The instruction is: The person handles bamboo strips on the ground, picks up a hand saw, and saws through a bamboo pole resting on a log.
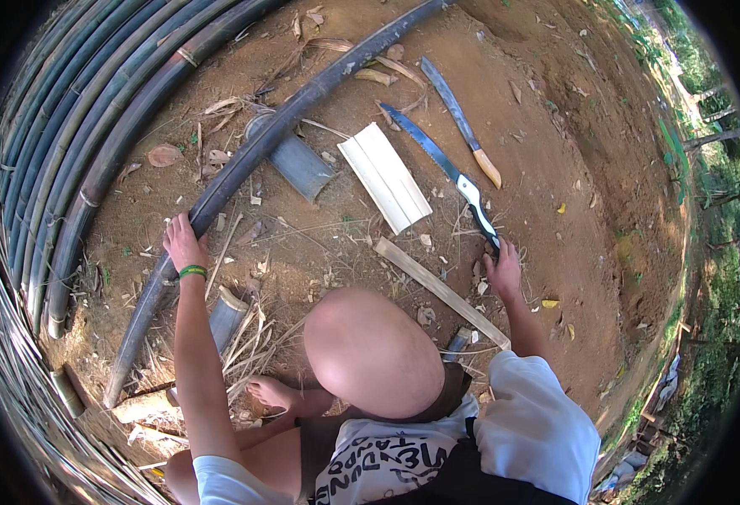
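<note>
L hand (183,242) on bamboo pole (252,156), R hand (503,269) at saw (450,175) handle

Bamboo pole (244,160): dark green-grey, smooth, slight sheen. Split bamboo slab (385,177): pale, matt inner face. Saw (446,172): blued metal blade, black-and-white plastic-looking handle. Machete (461,118): dull metal, tan wooden grip. Ground (589,151): reddish dry earth, rough, crumbly.

A: What colours mark the long dark grey-green bamboo pole (244,160) and the green wristband (192,272)?

B: As named; the hand saw (450,172) has a blue blade and black-and-white handle, lying on reddish-brown soil (555,151).
</note>
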Motion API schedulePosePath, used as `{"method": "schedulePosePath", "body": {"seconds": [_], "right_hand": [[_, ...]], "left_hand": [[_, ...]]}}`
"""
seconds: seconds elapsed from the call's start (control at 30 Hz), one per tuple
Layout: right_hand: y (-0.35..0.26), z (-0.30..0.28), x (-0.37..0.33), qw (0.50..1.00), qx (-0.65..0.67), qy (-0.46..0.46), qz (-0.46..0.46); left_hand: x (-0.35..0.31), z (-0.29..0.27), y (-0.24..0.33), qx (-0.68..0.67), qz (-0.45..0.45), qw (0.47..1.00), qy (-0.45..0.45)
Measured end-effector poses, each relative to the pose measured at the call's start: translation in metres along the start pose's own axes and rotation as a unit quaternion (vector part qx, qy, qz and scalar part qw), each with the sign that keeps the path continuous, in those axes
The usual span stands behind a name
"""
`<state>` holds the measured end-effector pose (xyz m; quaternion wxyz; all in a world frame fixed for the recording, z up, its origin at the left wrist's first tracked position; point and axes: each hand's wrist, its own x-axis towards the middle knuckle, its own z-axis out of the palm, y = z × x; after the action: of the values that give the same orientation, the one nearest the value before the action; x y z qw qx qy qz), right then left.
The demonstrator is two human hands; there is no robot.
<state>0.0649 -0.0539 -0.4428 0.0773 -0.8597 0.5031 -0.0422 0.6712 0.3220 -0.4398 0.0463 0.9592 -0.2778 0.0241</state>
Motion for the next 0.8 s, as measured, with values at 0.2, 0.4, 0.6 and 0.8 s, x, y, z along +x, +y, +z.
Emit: {"method": "schedulePosePath", "body": {"seconds": [0.2, 0.4, 0.6, 0.8], "right_hand": [[0.002, 0.010, 0.041, 0.996, -0.019, -0.052, 0.066], [-0.016, 0.015, 0.094, 0.999, 0.001, 0.050, 0.000], [-0.040, 0.031, 0.196, 0.980, -0.006, 0.151, -0.129], [-0.064, 0.029, 0.243, 0.998, -0.048, 0.016, 0.034]], "left_hand": [[-0.020, 0.005, 0.013, -0.005, 0.011, 0.996, 0.090], [-0.033, 0.009, 0.018, -0.068, 0.044, 0.985, 0.155], [-0.040, 0.010, 0.022, -0.105, 0.031, 0.982, 0.156], [-0.040, 0.006, 0.023, -0.118, 0.023, 0.981, 0.149]]}}
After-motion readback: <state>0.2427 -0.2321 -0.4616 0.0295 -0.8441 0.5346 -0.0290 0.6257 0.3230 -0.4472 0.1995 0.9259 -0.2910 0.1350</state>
